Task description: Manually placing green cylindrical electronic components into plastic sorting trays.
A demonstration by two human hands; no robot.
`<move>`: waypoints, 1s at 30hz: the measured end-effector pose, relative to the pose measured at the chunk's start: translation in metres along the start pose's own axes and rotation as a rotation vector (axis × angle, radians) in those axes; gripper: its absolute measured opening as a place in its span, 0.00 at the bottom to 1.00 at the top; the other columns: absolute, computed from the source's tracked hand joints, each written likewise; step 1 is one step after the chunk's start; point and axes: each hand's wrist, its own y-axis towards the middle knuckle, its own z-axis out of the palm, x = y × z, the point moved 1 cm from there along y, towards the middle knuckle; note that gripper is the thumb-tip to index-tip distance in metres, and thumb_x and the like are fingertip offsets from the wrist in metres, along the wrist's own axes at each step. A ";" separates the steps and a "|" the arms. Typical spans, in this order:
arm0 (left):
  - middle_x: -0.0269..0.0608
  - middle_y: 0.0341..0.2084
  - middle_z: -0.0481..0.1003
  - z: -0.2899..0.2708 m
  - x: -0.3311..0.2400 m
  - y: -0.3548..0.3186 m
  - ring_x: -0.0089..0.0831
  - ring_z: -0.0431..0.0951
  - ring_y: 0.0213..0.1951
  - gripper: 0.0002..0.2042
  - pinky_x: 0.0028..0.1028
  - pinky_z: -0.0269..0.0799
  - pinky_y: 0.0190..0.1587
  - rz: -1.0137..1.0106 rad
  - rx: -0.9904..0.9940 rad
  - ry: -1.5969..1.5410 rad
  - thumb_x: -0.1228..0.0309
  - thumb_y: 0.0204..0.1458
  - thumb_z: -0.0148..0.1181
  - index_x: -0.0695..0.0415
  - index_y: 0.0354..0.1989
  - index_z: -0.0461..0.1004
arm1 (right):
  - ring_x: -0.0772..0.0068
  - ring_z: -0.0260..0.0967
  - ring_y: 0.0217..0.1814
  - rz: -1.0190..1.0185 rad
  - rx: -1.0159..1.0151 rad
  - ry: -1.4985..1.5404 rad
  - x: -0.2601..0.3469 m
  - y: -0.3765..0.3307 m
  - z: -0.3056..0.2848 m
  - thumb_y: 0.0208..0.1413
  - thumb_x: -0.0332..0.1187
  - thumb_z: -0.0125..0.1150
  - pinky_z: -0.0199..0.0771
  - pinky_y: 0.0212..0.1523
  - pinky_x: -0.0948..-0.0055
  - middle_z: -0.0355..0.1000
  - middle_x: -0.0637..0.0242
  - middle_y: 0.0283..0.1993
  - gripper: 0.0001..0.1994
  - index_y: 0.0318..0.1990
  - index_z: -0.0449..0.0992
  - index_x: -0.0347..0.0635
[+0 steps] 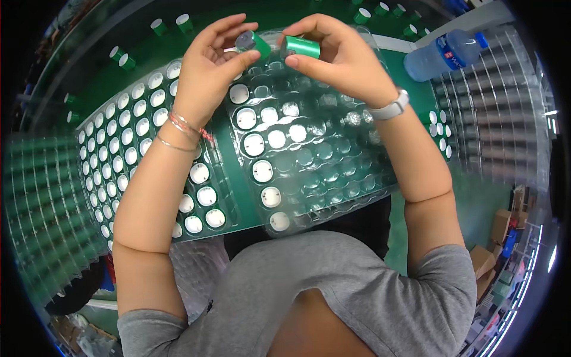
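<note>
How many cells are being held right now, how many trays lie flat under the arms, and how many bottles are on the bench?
Green cylindrical cells held: 2, the left cell in the left hand and the right cell in the right hand
Cell trays: 2, the full tray and the part-filled clear tray
Water bottle: 1
Total: 5

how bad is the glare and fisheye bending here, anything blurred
Head view: overhead light glints off the clear plastic tray, washing out some empty pockets; the left hand and right hand, each holding a green cylinder, are sharp; tray rows bow toward the rim, where the racks smear and darken; the water bottle is slightly soft.
</note>
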 end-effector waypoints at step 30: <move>0.38 0.52 0.69 0.032 -0.016 -0.029 0.29 0.70 0.57 0.37 0.34 0.68 0.62 0.012 0.505 0.091 0.83 0.42 0.69 0.55 0.65 0.64 | 0.79 0.67 0.42 -0.065 -0.237 -0.248 -0.016 -0.086 0.060 0.53 0.23 0.66 0.71 0.39 0.80 0.66 0.65 0.51 0.18 0.51 0.72 0.37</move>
